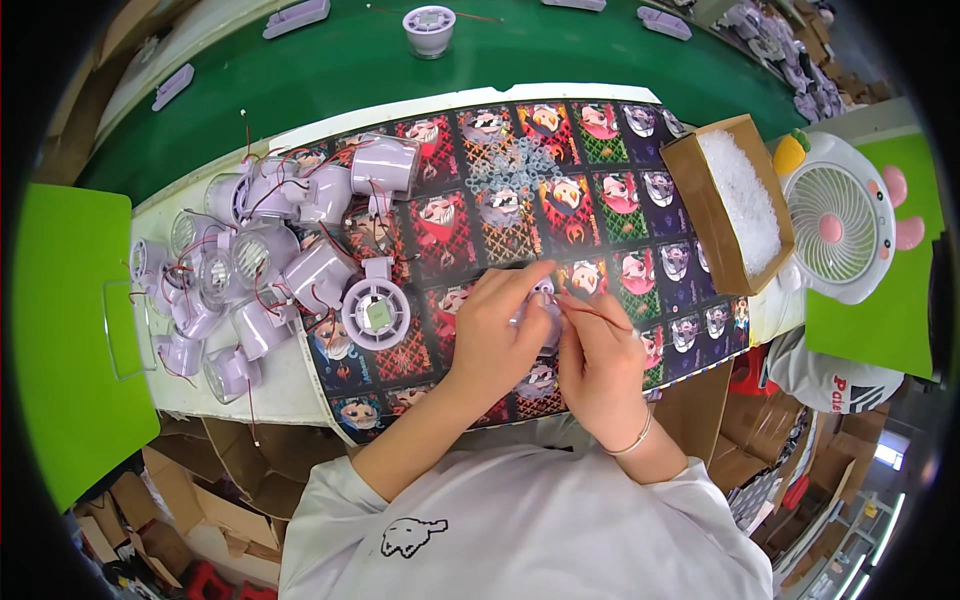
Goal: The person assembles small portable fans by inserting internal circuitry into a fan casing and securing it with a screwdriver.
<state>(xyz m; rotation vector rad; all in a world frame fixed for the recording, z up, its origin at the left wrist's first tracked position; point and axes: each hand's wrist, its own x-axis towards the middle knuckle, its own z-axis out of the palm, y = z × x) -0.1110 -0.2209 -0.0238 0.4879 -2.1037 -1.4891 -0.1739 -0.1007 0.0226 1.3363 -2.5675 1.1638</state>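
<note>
Over the patterned mat (pixel 440 245), my left hand (pixel 497 325) is closed round a lavender plastic housing (pixel 549 330), which my fingers mostly cover. My right hand (pixel 603 365) is beside it, thumb and forefinger pinched at a thin red wire (pixel 600 312) by the housing. Left of my hands lies a round lavender fan-like part (pixel 376 314) with a pale square in its middle. A heap of lavender housings with clear covers and red wires (pixel 262 255) spreads over the table's left side. Beyond my hands is a loose pile of small clear rings (pixel 515 172).
A cardboard box (pixel 690 190) of small white pieces stands at the right, beside a white desk fan (pixel 838 220). Across the far side runs a green conveyor belt (pixel 550 50) carrying a lavender cup-shaped part (pixel 429 32) and several lavender trays. Open cartons (pixel 265 460) sit below the table.
</note>
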